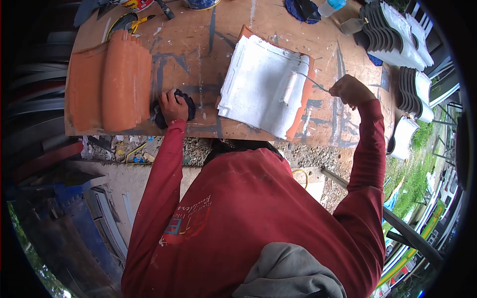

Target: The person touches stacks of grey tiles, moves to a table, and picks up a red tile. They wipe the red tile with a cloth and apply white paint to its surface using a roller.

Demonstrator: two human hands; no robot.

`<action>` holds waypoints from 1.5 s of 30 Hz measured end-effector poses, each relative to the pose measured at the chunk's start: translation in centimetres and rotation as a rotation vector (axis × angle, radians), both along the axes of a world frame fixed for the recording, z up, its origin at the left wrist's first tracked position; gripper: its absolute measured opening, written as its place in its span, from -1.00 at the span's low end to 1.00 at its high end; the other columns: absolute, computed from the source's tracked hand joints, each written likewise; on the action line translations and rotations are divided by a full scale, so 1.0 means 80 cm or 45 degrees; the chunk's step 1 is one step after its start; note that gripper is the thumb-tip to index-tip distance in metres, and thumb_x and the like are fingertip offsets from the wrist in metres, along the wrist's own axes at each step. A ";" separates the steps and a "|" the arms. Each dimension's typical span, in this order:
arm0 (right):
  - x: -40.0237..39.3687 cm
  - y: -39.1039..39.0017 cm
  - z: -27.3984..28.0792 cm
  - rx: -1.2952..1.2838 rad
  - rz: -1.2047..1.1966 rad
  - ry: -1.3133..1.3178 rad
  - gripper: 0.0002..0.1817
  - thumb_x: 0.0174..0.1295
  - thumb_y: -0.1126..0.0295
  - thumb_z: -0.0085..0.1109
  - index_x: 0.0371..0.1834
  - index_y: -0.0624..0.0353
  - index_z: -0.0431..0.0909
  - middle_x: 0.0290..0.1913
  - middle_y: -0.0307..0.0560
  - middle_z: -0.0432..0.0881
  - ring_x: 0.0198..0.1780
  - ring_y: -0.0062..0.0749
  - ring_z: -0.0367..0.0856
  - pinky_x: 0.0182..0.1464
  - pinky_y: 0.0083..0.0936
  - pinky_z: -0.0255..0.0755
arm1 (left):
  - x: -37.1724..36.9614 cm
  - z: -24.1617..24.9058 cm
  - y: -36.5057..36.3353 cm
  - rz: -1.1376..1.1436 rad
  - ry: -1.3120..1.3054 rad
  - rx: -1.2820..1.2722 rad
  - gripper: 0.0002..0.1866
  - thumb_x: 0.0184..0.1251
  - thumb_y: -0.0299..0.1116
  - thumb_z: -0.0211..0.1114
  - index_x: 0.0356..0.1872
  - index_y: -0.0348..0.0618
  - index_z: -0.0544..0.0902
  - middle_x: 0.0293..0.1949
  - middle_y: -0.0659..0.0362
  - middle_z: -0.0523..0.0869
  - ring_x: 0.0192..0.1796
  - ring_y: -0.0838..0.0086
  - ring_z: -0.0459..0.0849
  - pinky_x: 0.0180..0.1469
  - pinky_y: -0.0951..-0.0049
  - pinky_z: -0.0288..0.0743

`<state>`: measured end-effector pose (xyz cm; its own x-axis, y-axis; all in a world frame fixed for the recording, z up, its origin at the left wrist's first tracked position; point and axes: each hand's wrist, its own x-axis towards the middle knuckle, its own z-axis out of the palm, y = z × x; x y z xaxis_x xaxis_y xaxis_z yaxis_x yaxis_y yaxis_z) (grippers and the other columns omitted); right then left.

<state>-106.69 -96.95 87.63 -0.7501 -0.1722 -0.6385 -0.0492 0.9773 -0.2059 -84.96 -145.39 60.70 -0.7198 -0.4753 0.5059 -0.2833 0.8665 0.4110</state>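
A curved roof tile, coated white with bare orange edges, lies on the wooden table. Closed in a fist just right of it, my right hand grips a small paint roller, whose thin metal rod reaches left over the tile. The white roller head appears to rest on the painted surface; its handle is hidden in my fingers. On the left, my left hand is closed over a bunched black cloth at the table's near side. An uncoated orange tile lies beside that hand.
Paint-stained wood forms the tabletop. Along its far edge stand paint containers, a yellow-handled tool and a bottle. Stacked tiles with white faces occupy the right side. Gravel shows below the near edge.
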 end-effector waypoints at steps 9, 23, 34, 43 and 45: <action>0.040 0.016 0.010 -0.174 0.259 0.061 -0.75 0.28 0.31 0.38 -0.11 0.23 0.84 -0.32 0.08 0.84 -0.38 -0.25 0.79 -0.28 -0.32 0.64 | 0.000 0.000 0.000 0.030 -0.027 -0.020 -0.70 0.25 -0.44 0.19 0.01 -0.20 0.65 -0.04 -0.10 0.59 0.05 -0.17 0.55 0.16 -0.10 0.48; 0.055 -0.090 -0.110 -0.574 0.322 0.281 -0.72 0.40 0.24 0.33 -0.07 0.23 0.82 -0.18 0.18 0.83 -0.16 0.00 0.82 -0.02 -0.24 0.64 | -0.001 0.006 0.003 0.007 -0.026 0.005 -0.73 0.25 -0.45 0.23 -0.03 -0.23 0.65 -0.06 -0.12 0.60 0.07 -0.15 0.59 0.16 -0.06 0.48; -0.051 -0.011 0.019 -0.170 0.197 0.144 -0.79 0.27 0.30 0.31 -0.21 0.14 0.88 -0.21 -0.07 0.86 -0.14 -0.17 0.82 0.01 -0.29 0.65 | 0.000 0.006 0.002 0.031 -0.047 -0.001 -0.71 0.30 -0.43 0.21 0.02 -0.24 0.65 -0.02 -0.12 0.59 0.11 -0.15 0.57 0.20 -0.06 0.47; -0.138 -0.091 -0.037 -0.255 0.272 0.048 -0.76 0.37 0.27 0.23 -0.16 0.14 0.84 -0.59 -0.20 0.59 -0.62 -0.48 0.53 -0.57 -0.45 0.49 | -0.002 0.009 0.005 0.028 -0.088 0.008 -0.69 0.28 -0.44 0.21 0.03 -0.27 0.63 0.00 -0.13 0.57 0.13 -0.15 0.55 0.22 -0.06 0.46; -0.148 -0.101 -0.040 -0.294 0.303 0.032 -0.75 0.38 0.25 0.22 -0.17 0.14 0.83 -0.59 -0.19 0.58 -0.63 -0.48 0.54 -0.58 -0.45 0.49 | -0.002 0.007 0.005 0.043 -0.104 -0.020 -0.69 0.28 -0.44 0.21 0.04 -0.26 0.63 0.00 -0.12 0.57 0.13 -0.14 0.55 0.22 -0.07 0.46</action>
<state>-118.53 -105.07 84.42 -0.6866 -0.4825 -0.5438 -0.2783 0.8655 -0.4166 -85.08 -144.97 61.23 -0.7427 -0.4927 0.4536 -0.3448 0.8619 0.3717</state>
